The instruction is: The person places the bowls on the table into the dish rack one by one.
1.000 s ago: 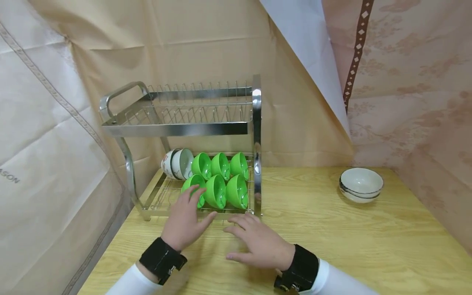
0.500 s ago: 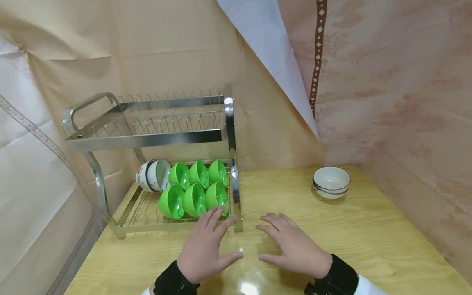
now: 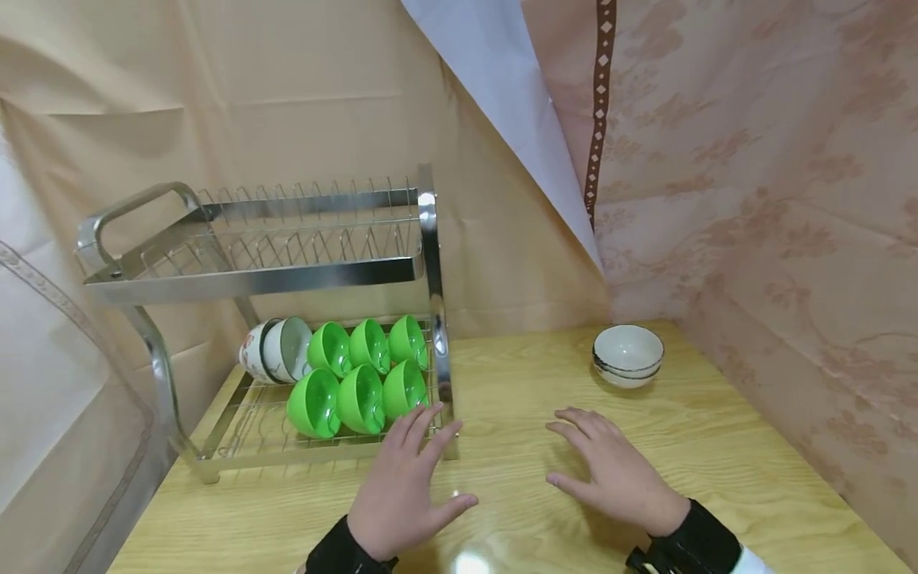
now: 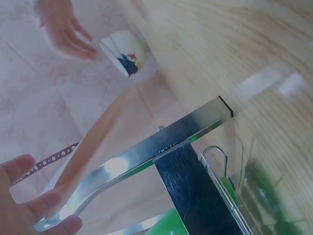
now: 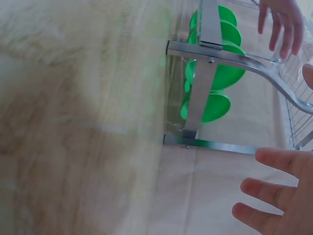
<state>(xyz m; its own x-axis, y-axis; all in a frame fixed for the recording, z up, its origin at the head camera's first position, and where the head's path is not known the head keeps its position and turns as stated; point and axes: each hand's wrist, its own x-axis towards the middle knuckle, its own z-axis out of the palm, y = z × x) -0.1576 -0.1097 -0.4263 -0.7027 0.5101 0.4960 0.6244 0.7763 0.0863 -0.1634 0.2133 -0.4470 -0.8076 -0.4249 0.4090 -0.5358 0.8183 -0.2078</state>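
My left hand [image 3: 405, 486] hovers in front of the rack's right front corner with its fingers spread, holding nothing. To the right, over the tabletop, my right hand [image 3: 620, 474] is spread too and holds nothing. A two-tier metal dish rack [image 3: 258, 283] stands at the left; several green bowls [image 3: 313, 404] lean in two rows on its lower tier. Two white patterned bowls [image 3: 287, 351] lean beside them at the left. Farther back on the right, a stack of white dark-rimmed bowls [image 3: 629, 351] sits on the table, nearer to my right hand but apart from it.
The wooden table [image 3: 516, 414] carries the rack and the stack. Beige cloth [image 3: 301, 104] hangs behind, and a pinkish patterned cloth [image 3: 774, 239] borders the right side. The rack's upper tier has upright wire dividers.
The view has turned rightward. Both hands have moved right, away from the front of the green bowls, and they have spread farther apart. The bowls stay in place.
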